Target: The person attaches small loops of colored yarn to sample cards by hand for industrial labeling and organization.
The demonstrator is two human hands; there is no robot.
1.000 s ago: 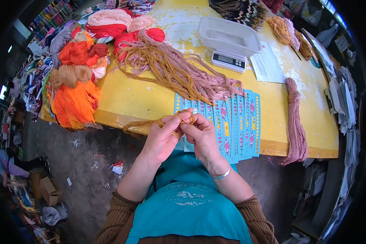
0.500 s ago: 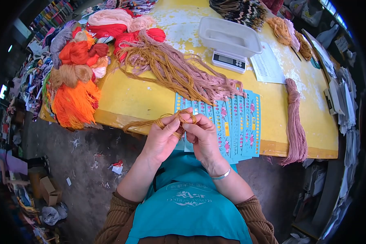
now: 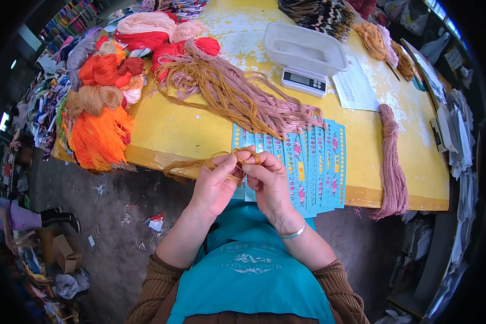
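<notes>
A golden-brown thread skein (image 3: 191, 163) is pinched between my two hands just above the table's front edge, its loose end trailing left. My left hand (image 3: 217, 181) closes on the strands with thumb and fingers. Against it, my right hand (image 3: 269, 181) grips the looped end of the same skein, fingertips nearly touching the left ones. Under and beyond the hands lie overlapping blue printed cards (image 3: 313, 167) with rows of coloured dots. A long heap of mauve and golden-brown threads (image 3: 237, 97) rests across their far edge. Exactly how the strands cross at my fingertips is hidden.
A digital scale (image 3: 305, 81) holds a clear plastic tray (image 3: 308, 48), beside a printed sheet (image 3: 355, 83). A mauve thread bundle (image 3: 391, 162) hangs over the front edge at right. Orange and red skeins (image 3: 101, 132) pile up at left. Another person's leg (image 3: 24, 216) shows at far left.
My hands and the skein stay almost in place, with only slight finger movement. At far left, the other person's leg and shoe have come further into view.
</notes>
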